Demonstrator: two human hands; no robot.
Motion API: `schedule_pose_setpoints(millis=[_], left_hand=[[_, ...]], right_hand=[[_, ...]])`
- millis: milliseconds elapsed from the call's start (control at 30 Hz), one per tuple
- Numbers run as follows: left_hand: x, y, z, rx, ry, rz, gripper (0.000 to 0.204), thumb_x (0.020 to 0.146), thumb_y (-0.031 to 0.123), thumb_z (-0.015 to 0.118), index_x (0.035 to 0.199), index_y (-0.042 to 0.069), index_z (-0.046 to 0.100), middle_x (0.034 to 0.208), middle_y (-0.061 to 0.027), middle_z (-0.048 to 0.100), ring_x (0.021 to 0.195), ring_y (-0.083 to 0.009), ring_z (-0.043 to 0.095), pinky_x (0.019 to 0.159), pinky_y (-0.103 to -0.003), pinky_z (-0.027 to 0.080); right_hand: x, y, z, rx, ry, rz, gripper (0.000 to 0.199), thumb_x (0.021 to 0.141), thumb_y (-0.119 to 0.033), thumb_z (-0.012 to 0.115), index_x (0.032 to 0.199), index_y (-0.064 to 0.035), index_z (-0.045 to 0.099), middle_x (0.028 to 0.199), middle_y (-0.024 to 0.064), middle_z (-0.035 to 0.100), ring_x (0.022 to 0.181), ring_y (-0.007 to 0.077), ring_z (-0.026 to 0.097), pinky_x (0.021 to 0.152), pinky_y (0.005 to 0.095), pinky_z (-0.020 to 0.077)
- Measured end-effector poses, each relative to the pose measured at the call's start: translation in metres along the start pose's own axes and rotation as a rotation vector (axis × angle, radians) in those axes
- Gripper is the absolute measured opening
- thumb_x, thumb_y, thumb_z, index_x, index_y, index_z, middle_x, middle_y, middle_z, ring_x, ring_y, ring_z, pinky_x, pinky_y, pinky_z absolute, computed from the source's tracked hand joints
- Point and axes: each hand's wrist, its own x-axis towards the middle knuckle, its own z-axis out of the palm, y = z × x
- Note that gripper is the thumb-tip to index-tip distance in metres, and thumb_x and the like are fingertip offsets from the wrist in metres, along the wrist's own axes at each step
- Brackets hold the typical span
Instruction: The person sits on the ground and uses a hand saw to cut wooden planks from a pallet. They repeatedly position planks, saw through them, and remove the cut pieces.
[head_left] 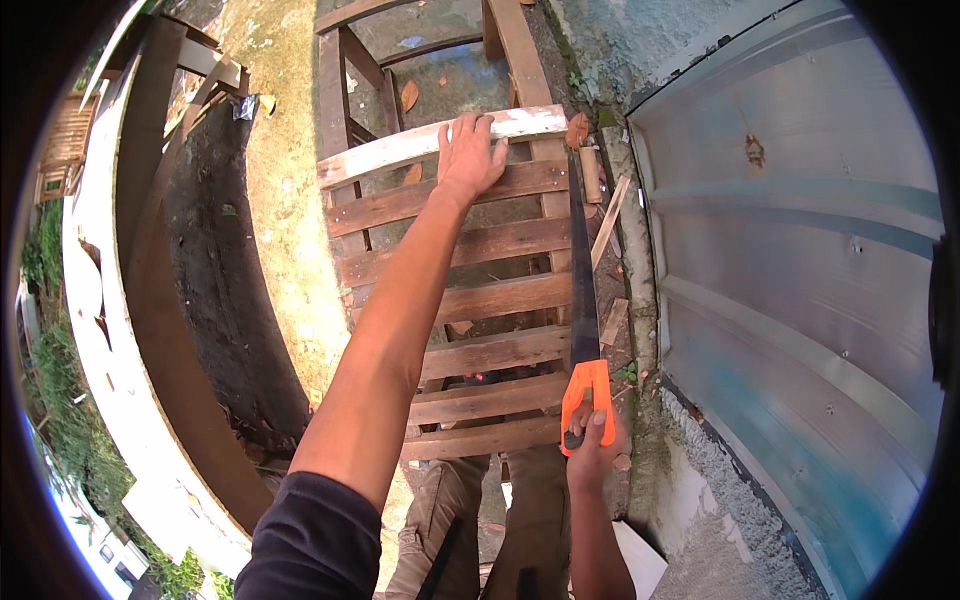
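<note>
My left arm reaches across to the far side of a slatted wooden frame. There my left hand [468, 160] grips a white-painted wooden slat [385, 157], fingers over its far edge and thumb on the near side. My right hand [592, 445] is closed around the orange handle of a handsaw [583, 270], lower right. The saw's dark blade points away from me along the right ends of the brown slats [505, 295]. Its tip lies near the white slat's right end; whether it touches the wood I cannot tell.
Beyond the slats the frame's open part [520, 55] continues. Wood offcuts [612, 225] lie on the ground along the right. A corrugated metal sheet [790, 270] stands close on the right. At left is a large wooden structure [150, 330]. My legs [445, 510] stand at the near end.
</note>
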Motion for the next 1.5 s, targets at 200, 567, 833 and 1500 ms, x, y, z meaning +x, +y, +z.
schedule_pose_setpoints(millis=[200,567,833,1500], left_hand=[[0.068,-0.003,0.039,0.079,-0.104,-0.21,0.057,0.097,0.051,0.047,0.123,0.003,0.063,0.132,-0.0139,0.061,0.132,-0.0285,0.049,0.115,-0.05,0.027],[0.06,-0.005,0.074,0.217,0.118,-0.169,0.05,0.089,0.055,0.057,0.093,0.006,0.066,0.095,-0.0104,0.063,0.102,-0.0298,0.058,0.106,-0.049,0.035],[0.067,-0.004,0.067,0.211,0.088,-0.17,0.043,0.083,0.051,0.066,0.089,0.008,0.063,0.092,-0.0083,0.059,0.096,-0.0289,0.058,0.104,-0.049,0.036],[0.062,-0.007,0.073,0.21,0.148,-0.129,0.049,0.085,0.056,0.065,0.087,0.007,0.064,0.093,-0.0079,0.063,0.095,-0.027,0.059,0.101,-0.047,0.038]], right_hand=[[0.111,-0.01,0.045,-0.246,-0.069,-0.187,0.038,0.098,-0.034,0.069,0.08,-0.0025,0.056,0.064,-0.0022,0.05,0.057,0.0072,0.045,0.053,0.0256,0.0383],[0.212,0.035,0.089,-0.316,-0.164,-0.185,0.033,0.098,-0.029,0.068,0.082,-0.002,0.056,0.063,0.0011,0.052,0.058,0.01,0.048,0.054,0.0276,0.0395],[0.212,0.03,0.103,-0.385,-0.161,-0.241,0.041,0.099,-0.038,0.064,0.082,-0.0017,0.054,0.062,-0.0012,0.048,0.058,0.008,0.044,0.054,0.0255,0.0364],[0.238,0.053,0.107,-0.254,-0.234,-0.19,0.031,0.098,-0.029,0.066,0.084,-0.0015,0.061,0.065,0.0035,0.054,0.056,0.0133,0.05,0.054,0.0282,0.0416]])
